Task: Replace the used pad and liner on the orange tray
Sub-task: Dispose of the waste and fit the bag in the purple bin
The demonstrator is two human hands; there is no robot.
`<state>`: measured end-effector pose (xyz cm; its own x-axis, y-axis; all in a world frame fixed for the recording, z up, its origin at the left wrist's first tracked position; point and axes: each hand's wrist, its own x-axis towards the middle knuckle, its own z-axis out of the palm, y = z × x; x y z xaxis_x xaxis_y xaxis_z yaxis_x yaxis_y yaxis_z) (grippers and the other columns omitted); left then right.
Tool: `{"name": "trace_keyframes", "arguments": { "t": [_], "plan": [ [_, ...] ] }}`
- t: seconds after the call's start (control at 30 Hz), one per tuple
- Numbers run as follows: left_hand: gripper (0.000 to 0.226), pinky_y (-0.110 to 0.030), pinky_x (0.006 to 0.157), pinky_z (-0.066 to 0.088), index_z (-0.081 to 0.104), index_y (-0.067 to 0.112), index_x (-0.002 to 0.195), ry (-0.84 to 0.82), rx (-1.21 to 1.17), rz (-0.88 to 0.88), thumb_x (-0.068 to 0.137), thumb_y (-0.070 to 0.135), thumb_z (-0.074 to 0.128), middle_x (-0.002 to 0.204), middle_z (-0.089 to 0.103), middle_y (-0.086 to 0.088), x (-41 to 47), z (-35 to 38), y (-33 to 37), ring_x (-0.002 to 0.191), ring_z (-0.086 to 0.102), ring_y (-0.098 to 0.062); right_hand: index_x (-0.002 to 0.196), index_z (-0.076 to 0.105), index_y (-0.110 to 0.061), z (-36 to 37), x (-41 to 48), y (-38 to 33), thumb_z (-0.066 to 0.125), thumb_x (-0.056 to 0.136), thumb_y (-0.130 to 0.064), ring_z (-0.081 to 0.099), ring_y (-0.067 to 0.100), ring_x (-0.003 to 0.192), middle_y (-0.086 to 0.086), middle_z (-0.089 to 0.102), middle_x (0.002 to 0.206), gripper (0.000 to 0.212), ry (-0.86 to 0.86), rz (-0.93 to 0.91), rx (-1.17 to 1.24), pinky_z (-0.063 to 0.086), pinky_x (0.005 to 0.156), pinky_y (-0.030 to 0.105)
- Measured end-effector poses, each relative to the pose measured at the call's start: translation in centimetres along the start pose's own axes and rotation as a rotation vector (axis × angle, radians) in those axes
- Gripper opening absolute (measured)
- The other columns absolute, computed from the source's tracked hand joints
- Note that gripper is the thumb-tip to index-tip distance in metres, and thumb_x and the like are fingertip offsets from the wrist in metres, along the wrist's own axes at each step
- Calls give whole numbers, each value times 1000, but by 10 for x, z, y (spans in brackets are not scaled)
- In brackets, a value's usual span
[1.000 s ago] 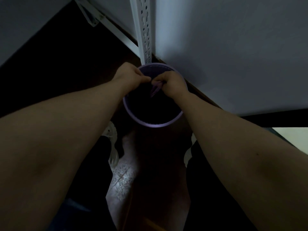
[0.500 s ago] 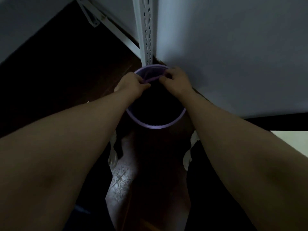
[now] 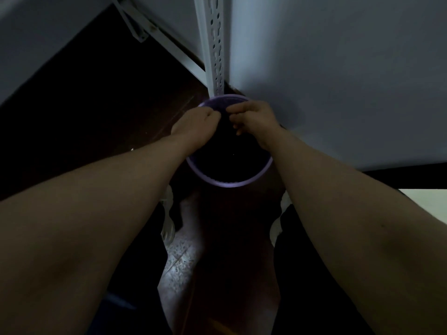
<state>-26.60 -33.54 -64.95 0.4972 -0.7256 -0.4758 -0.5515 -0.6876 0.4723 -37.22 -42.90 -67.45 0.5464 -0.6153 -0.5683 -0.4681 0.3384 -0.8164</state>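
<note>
A round purple bin [image 3: 227, 184] stands on the floor in the dark, its inside black. My left hand [image 3: 196, 123] and my right hand [image 3: 254, 119] meet over the bin's far rim, fingertips almost touching. Both are pinched on what looks like the edge of a dark bin bag [image 3: 225, 117]; the dim light hides its shape. The orange tray, the pad and the liner are not in view.
A white slotted shelf upright [image 3: 214, 44] rises right behind the bin, with a white rail [image 3: 169, 44] running off to the left. A pale wall [image 3: 338, 68] fills the right. Speckled floor tile [image 3: 179, 259] shows between my dark trouser legs.
Both hands moved from the bin's middle toward its far rim and stayed close together. The thin purple strip seen between them earlier no longer shows.
</note>
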Motion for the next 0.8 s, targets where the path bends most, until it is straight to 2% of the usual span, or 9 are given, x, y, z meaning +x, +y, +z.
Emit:
{"name": "trace_keyframes", "arguments": {
  "t": [0.1,0.17,0.27,0.37,0.43,0.5,0.63,0.7,0.8],
  "plan": [
    [27,-28,73,32,58,16,88,26,50,73,98,23,34,96,55,-4,-5,-5,9,89,47,-18,115,65,1,4,-3,4,66,84,-2,60,9,75,10,67,98,32,-106,-106,-254,49,63,10],
    [28,-30,73,34,57,14,83,24,9,106,95,24,34,100,56,-9,-6,-5,15,91,49,-21,104,69,6,7,-4,6,68,83,-5,62,7,78,14,70,93,23,-95,-163,-299,50,72,15],
    [31,-39,74,48,61,13,79,111,-334,14,85,25,33,107,55,-14,-4,-1,19,97,55,-29,87,67,5,6,2,9,67,84,-5,53,-9,48,4,61,67,10,-76,-142,-251,47,60,10],
    [34,-37,65,57,59,24,84,90,-601,-146,82,-2,37,113,56,-9,3,4,15,99,57,-27,93,66,13,2,2,7,69,83,-8,51,-4,45,2,59,65,23,-76,-88,-239,46,52,8],
    [50,-36,82,55,59,21,114,-29,-530,-79,79,-10,40,125,56,-7,5,6,11,111,55,-22,97,66,12,1,-2,2,67,84,-6,54,-4,44,3,60,66,22,-107,-72,-203,46,50,8],
    [56,-30,96,46,55,17,128,-90,-301,33,78,-8,48,126,58,-7,5,5,9,117,54,-20,98,67,7,2,-6,-1,65,85,-2,55,-8,43,0,62,64,16,-127,-68,-150,45,50,6],
    [33,-27,91,41,64,16,118,9,33,144,86,12,59,118,64,-10,5,4,4,113,57,-25,103,68,6,0,-11,-6,64,85,1,58,-6,44,-13,64,47,19,-93,-46,10,43,47,6],
    [26,-28,88,42,67,13,114,93,40,155,90,20,58,114,66,-12,5,0,1,109,60,-26,91,69,-3,-2,-12,-8,65,85,0,56,-5,40,-13,63,45,8,-80,-19,83,40,41,7],
    [25,-30,85,43,70,9,107,143,9,147,90,24,60,107,69,-15,5,-3,2,102,62,-27,79,68,-14,-4,-11,-6,70,81,-4,50,-2,36,-9,64,48,11,-41,50,182,35,35,12]
  ]
}}
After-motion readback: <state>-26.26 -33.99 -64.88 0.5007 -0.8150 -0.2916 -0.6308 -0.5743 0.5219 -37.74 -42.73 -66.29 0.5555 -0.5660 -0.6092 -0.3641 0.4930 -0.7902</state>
